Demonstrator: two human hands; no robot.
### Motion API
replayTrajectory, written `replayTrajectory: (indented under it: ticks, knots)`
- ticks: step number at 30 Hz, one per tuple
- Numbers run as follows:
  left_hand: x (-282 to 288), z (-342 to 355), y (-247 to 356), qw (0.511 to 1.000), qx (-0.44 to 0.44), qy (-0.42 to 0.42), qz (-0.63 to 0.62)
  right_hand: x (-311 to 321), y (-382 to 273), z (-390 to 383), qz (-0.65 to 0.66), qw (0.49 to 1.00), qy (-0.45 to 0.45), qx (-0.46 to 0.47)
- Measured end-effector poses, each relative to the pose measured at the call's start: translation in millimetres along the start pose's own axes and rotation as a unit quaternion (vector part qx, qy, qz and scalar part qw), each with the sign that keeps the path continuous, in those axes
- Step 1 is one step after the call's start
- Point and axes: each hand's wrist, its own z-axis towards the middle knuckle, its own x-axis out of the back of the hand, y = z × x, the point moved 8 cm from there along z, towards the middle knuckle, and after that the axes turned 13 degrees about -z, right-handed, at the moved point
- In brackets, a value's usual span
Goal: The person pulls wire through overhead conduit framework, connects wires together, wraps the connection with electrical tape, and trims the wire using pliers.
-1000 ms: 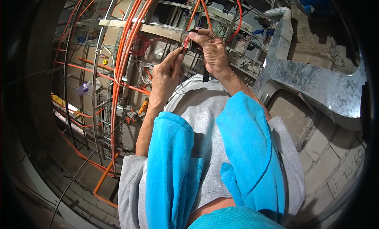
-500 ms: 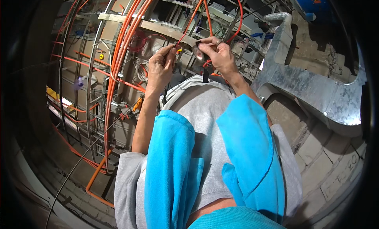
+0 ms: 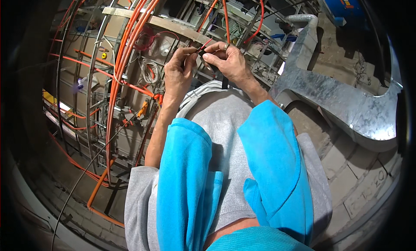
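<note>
High in the middle, both my hands meet around a thin red wire. My left hand pinches it between thumb and fingertips. A small black piece, which looks like tape, sits on the wire between my fingertips. My right hand is closed on this black piece, thumb and forefinger pressed together, with a ring on one finger. A dark item partly shows beneath the right hand's fingers; its shape is mostly hidden.
Orange conduits run down past metal framing on the left. A wooden strip crosses behind my hands. A galvanized duct bends along the right. A thin black cable slants across the lower left. A yellow tape measure lies far left.
My right hand has moved left and slightly down, so its fingertips now meet those of my left hand at the wire. The rounded dark item it held is now mostly hidden.
</note>
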Motion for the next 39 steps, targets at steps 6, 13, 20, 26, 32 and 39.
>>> replayTrajectory:
  ticks: [6,13,20,26,32,39]
  knots:
    - [2,-5,1,0.999,-0.029,0.004,-0.015,-5,0,1,-0.018,1.000,0.000,-0.013]
    - [3,-12,1,0.999,-0.027,0.017,0.005,-7,3,-1,-0.036,0.999,0.000,-0.023]
    - [2,-17,2,1.000,-0.023,0.011,0.007,-9,3,-3,-0.034,0.999,0.014,-0.029]
    - [1,-25,2,0.999,-0.029,0.010,-0.018,-9,13,-3,-0.124,0.989,0.039,-0.066]
    - [2,-29,4,0.998,-0.032,-0.010,0.047,-15,8,-9,-0.026,0.998,0.023,-0.049]
    - [2,-36,22,0.992,-0.104,0.009,0.076,-24,14,-6,0.024,0.999,0.003,-0.043]
